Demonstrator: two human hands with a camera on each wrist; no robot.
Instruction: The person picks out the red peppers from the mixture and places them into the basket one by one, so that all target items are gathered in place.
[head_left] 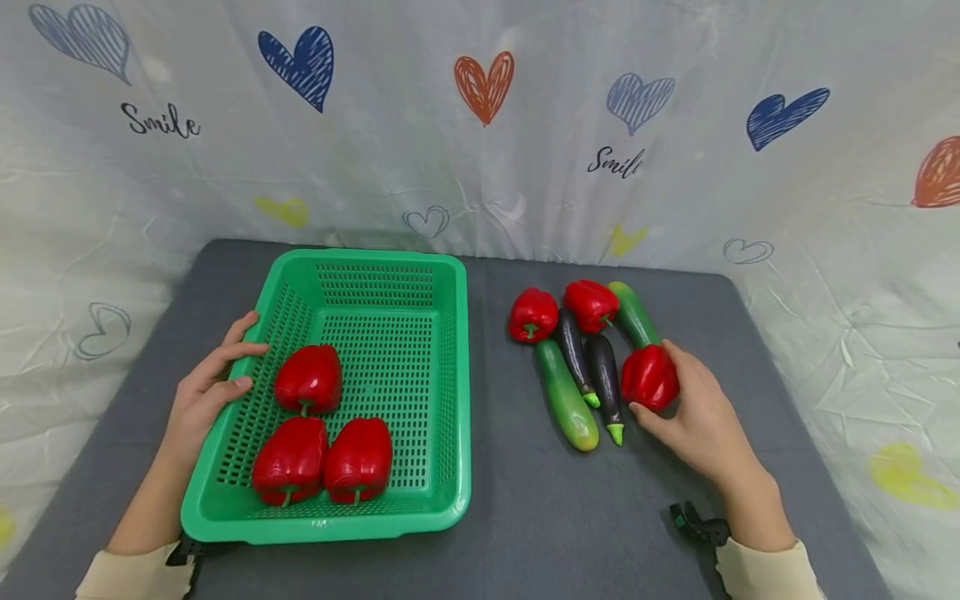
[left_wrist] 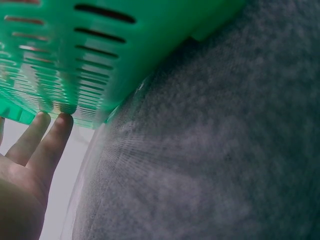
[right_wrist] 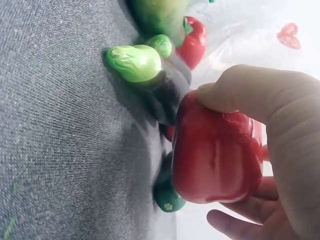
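Observation:
My right hand (head_left: 701,417) grips a red bell pepper (head_left: 649,377) at the right of the vegetables, thumb on one side and fingers on the other. The right wrist view shows the same bell pepper (right_wrist: 217,155) close up, over the grey cloth. At the left, my left hand (head_left: 206,392) holds the side rim of a green plastic basket (head_left: 375,396). Two of its fingers (left_wrist: 52,145) reach the outer slotted wall from below in the left wrist view. Inside the basket lie three bell peppers (head_left: 308,379), toward its left and near side.
Beside the gripped pepper lie two dark eggplants (head_left: 603,379), a zucchini (head_left: 564,396) and another zucchini (head_left: 633,312) behind. Two more bell peppers (head_left: 533,315) sit at the back of this group. A white curtain (head_left: 390,167) with printed hearts hangs behind the grey table (head_left: 495,500).

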